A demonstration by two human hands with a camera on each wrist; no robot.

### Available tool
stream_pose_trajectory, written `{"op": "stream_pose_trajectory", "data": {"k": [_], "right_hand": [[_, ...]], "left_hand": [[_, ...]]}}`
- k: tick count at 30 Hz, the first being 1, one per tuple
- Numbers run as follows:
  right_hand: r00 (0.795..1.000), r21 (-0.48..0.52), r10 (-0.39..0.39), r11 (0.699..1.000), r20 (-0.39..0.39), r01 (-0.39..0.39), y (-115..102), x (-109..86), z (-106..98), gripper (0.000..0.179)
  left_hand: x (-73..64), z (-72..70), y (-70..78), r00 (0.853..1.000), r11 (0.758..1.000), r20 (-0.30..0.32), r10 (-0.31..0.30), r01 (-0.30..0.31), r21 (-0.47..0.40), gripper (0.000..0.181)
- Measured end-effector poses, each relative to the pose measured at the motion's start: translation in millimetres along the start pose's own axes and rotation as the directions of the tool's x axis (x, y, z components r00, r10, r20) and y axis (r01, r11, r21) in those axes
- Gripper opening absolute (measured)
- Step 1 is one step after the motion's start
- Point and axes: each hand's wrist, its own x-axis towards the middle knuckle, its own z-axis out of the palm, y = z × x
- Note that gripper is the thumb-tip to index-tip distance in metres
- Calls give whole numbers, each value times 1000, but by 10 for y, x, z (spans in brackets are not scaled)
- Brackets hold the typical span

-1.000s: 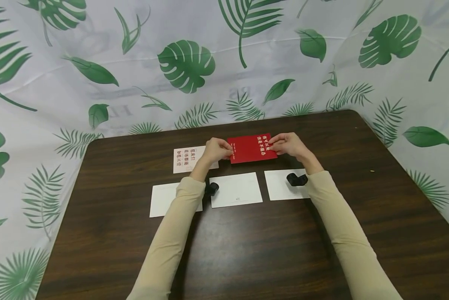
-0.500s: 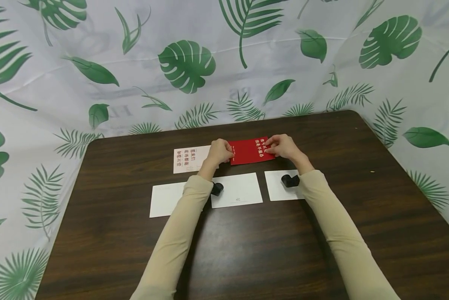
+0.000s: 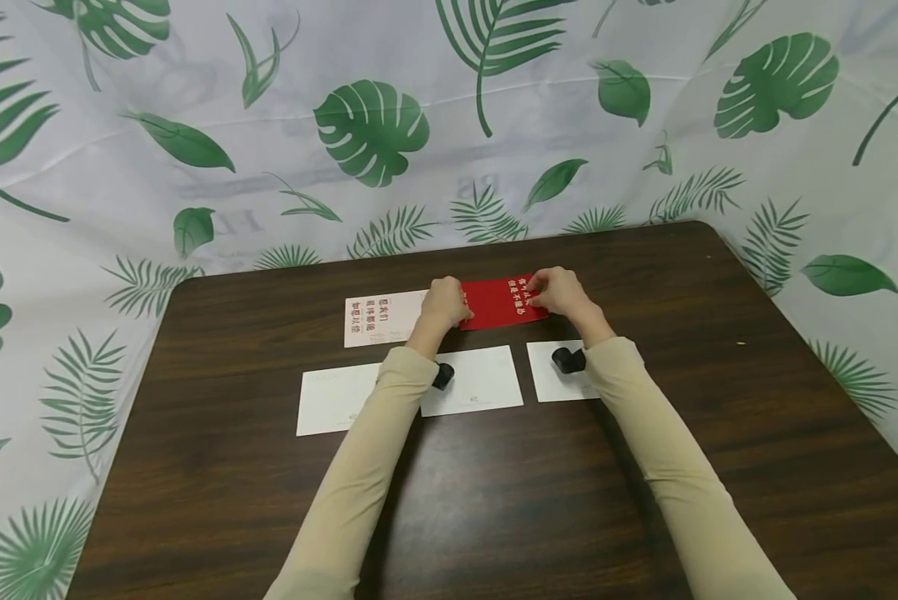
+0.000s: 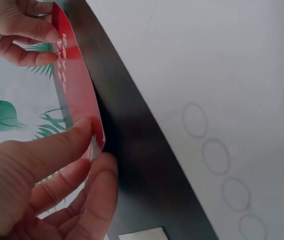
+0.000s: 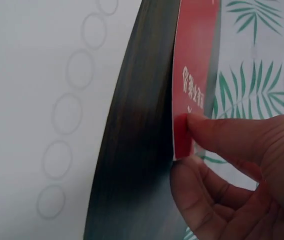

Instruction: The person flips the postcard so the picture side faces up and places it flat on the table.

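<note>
A red card (image 3: pixel 496 302) with white Chinese writing lies near the far side of the table, held at both ends. My left hand (image 3: pixel 444 304) pinches its left end between thumb and fingers; in the left wrist view that thumb presses on the red face near the corner. At the other end my right hand (image 3: pixel 559 293) pinches the right edge, and the right wrist view shows the thumb on top with the fingertips at the underside. Left of the red card, a pale card (image 3: pixel 381 319) with reddish writing lies flat, its right part hidden behind my left hand.
Three white cards lie in a row nearer to me: a left card (image 3: pixel 328 400) partly under my left sleeve, a middle card (image 3: pixel 482 382) and a right card (image 3: pixel 546 375). The dark wooden table (image 3: pixel 509 500) ends at a leaf-patterned cloth (image 3: pixel 268 167) behind.
The red card has come down slightly and a little to the left, its right end with it. My right hand has moved left; my left hand has shifted slightly right, covering more of the card's left end.
</note>
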Motion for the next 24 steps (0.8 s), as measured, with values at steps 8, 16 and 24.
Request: {"op": "stream_pose_trajectory", "data": {"k": [8,16,24], "right_hand": [[999,-78,44,996,-24,-45,-43,10,30,15],[997,-101,45,994,-59,-51,-70,-36,43,15],[994,88,45,995,-97,-37,6,-93,62,16]], "left_hand": [[-18,3,51,999,997,-3,-32,32,71,22],[-3,6,25,999,997,-14,-38,39,65,25],[-75,-53,-165,999,977,35,17,-9,-215,18]]}}
